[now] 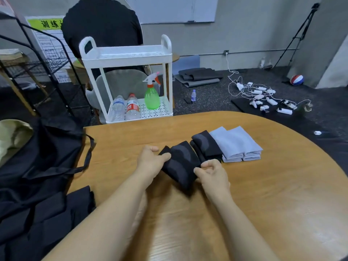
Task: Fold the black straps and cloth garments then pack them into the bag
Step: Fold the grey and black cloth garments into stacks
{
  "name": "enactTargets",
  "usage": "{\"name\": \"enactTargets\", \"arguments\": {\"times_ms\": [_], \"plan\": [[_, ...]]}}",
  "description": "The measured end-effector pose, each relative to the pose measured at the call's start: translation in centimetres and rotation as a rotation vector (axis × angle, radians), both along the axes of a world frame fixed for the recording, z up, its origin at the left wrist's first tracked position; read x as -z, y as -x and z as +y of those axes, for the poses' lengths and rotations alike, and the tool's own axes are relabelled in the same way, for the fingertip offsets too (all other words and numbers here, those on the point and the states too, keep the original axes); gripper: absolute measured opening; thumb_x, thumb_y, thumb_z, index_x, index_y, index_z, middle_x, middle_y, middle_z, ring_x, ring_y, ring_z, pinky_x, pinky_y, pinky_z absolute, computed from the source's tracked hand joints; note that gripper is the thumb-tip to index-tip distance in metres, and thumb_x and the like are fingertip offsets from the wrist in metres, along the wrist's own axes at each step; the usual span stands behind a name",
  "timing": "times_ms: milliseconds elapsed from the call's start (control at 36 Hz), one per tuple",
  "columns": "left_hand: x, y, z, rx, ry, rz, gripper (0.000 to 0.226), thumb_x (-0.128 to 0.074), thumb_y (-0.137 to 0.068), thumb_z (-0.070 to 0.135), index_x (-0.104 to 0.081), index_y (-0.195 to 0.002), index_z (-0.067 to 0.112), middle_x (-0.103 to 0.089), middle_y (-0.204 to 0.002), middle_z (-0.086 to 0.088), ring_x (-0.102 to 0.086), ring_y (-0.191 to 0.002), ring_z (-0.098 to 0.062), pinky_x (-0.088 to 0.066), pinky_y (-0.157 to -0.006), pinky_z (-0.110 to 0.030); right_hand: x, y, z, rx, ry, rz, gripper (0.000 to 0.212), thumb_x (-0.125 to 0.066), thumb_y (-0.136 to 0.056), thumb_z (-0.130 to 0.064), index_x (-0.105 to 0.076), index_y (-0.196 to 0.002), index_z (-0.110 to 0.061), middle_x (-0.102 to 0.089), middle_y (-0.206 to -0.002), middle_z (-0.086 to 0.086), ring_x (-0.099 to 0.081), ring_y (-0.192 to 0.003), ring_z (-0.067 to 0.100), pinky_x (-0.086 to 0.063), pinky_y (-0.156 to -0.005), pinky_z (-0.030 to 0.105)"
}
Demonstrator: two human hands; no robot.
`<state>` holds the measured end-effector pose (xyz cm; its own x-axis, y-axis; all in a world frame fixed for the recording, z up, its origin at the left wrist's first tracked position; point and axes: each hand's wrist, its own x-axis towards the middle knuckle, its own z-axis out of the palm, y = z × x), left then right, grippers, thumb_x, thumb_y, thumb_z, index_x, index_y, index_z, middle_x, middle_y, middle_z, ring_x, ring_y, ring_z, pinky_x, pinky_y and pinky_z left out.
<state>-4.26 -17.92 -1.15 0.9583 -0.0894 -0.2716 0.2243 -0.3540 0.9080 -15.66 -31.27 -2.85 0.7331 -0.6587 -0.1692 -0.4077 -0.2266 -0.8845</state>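
A folded black garment (180, 164) with grey pattern lies in the middle of the wooden table (263, 194). My left hand (150, 161) pinches its far left edge. My right hand (212, 174) pinches its near right edge. Just behind it rests another folded black garment (206, 145). To the right of that sit two folded light grey cloths (237, 143), side by side. The black bag (43, 159) with its long straps (88, 155) is draped over the table's left edge and hangs down.
A white two-shelf cart (128, 57) with water bottles (125, 108) and a green spray bottle (152, 97) stands beyond the table. A person in black sits behind it. Chargers and cables (263, 98) litter the floor at right. A black wire rack (37, 72) stands at left.
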Motion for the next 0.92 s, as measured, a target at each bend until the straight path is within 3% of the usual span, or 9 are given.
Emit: {"name": "enactTargets", "arguments": {"times_ms": [56, 111, 222, 389, 639, 806, 917], "plan": [[-0.5, -1.2, -1.5, 0.004, 0.024, -0.031, 0.041, -0.082, -0.074, 0.029, -0.044, -0.091, 0.032, -0.064, -0.108, -0.009, -0.064, -0.097, -0.028, -0.053, -0.087, -0.045, -0.3, -0.3, -0.5, 0.012, 0.064, -0.054, 0.009, -0.064, -0.085, -0.025, -0.055, -0.082, -0.025, -0.062, -0.061, -0.014, -0.063, -0.078, 0.009, -0.028, -0.08, 0.034], [-0.8, -2.5, -2.9, 0.015, 0.028, -0.047, 0.045, -0.085, -0.068, 0.033, -0.044, -0.089, 0.032, -0.064, -0.106, -0.009, -0.065, -0.096, -0.028, -0.054, -0.088, -0.046, -0.3, -0.9, -0.8, 0.038, 0.11, -0.094, 0.008, -0.063, -0.085, -0.024, -0.057, -0.079, -0.023, -0.058, -0.053, -0.018, -0.057, -0.071, 0.005, -0.024, -0.074, 0.033], [-0.6, -4.7, -5.3, 0.03, 0.013, -0.069, 0.042, -0.085, -0.072, 0.026, -0.045, -0.084, 0.029, -0.06, -0.095, -0.005, -0.063, -0.093, -0.026, -0.053, -0.085, -0.042, 0.2, -2.4, -1.4, 0.142, 0.2, -0.11, 0.009, -0.062, -0.086, -0.025, -0.057, -0.079, -0.026, -0.059, -0.056, -0.014, -0.056, -0.074, 0.006, -0.021, -0.074, 0.032], [1.4, -7.2, -7.6, 0.088, -0.037, -0.114, 0.022, -0.078, -0.081, 0.018, -0.056, -0.082, 0.022, -0.062, -0.085, 0.0, -0.058, -0.074, -0.014, -0.043, -0.06, -0.027, 2.0, -4.5, -2.0, 0.224, 0.301, -0.04, 0.011, -0.06, -0.088, -0.031, -0.054, -0.079, -0.031, -0.063, -0.069, -0.011, -0.058, -0.083, 0.011, -0.02, -0.075, 0.032], [3.1, -8.0, -8.7, 0.155, -0.318, -0.342, 0.023, -0.073, -0.084, 0.029, -0.051, -0.089, 0.027, -0.056, -0.088, 0.013, -0.054, -0.084, -0.011, -0.043, -0.073, -0.03, 3.1, -5.5, -1.9, 0.187, 0.525, 0.08, 0.014, -0.058, -0.089, -0.031, -0.048, -0.082, -0.038, -0.057, -0.064, -0.01, -0.039, -0.078, 0.007, -0.015, -0.071, 0.03], [3.3, -8.6, -8.6, 0.068, -0.077, -0.185, 0.017, -0.071, -0.087, 0.015, -0.059, -0.077, 0.021, -0.063, -0.081, 0.005, -0.058, -0.078, -0.014, -0.044, -0.066, -0.025, 4.4, -5.9, -1.4, 0.246, 0.608, -0.005, 0.016, -0.074, -0.076, -0.022, -0.06, -0.073, -0.03, -0.049, -0.05, -0.01, -0.048, -0.07, 0.014, -0.023, -0.068, 0.033], [2.5, -8.0, -8.2, 0.041, -0.069, -0.246, 0.016, -0.061, -0.094, 0.018, -0.061, -0.079, 0.024, -0.062, -0.083, 0.008, -0.057, -0.08, -0.013, -0.043, -0.066, -0.025, 4.6, -5.5, -1.4, 0.234, 0.651, -0.062, 0.013, -0.074, -0.081, -0.028, -0.064, -0.075, -0.031, -0.05, -0.052, -0.013, -0.048, -0.069, 0.013, -0.024, -0.068, 0.032]]}}
